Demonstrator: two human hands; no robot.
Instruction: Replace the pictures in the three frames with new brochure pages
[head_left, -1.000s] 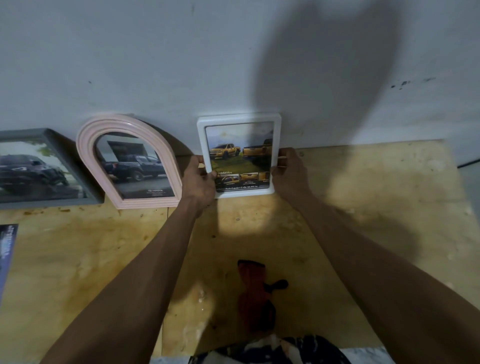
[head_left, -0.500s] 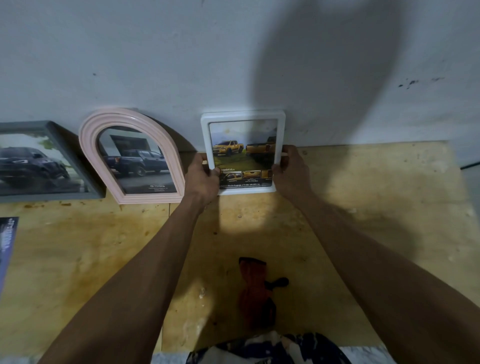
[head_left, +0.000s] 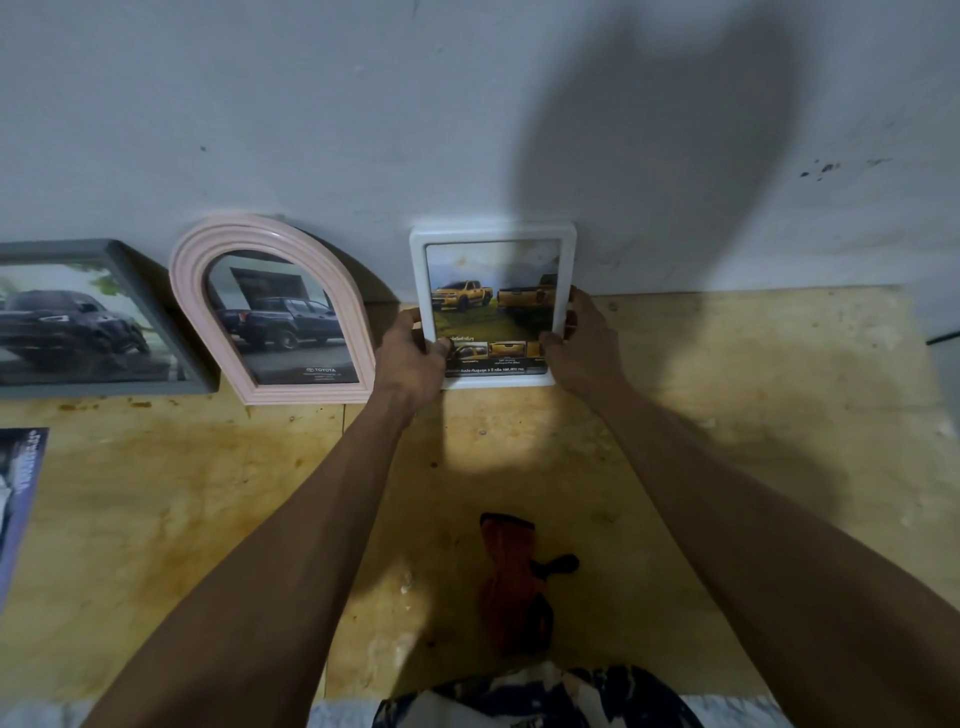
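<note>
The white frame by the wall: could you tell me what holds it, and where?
Both hands: left hand grips the white frame at its lower left edge, right hand its lower right.

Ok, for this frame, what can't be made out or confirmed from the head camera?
- Grey frame: its left part is cut off by the image edge.
- Brochure on the table: mostly cut off at the left edge; its print is unreadable.
- White frame: its lower side edges are covered by the left hand and the right hand; whether it touches the wall is unclear.
- Small caption text under the yellow trucks: too small to read.
- Red-brown object: in shadow, unidentifiable.
</note>
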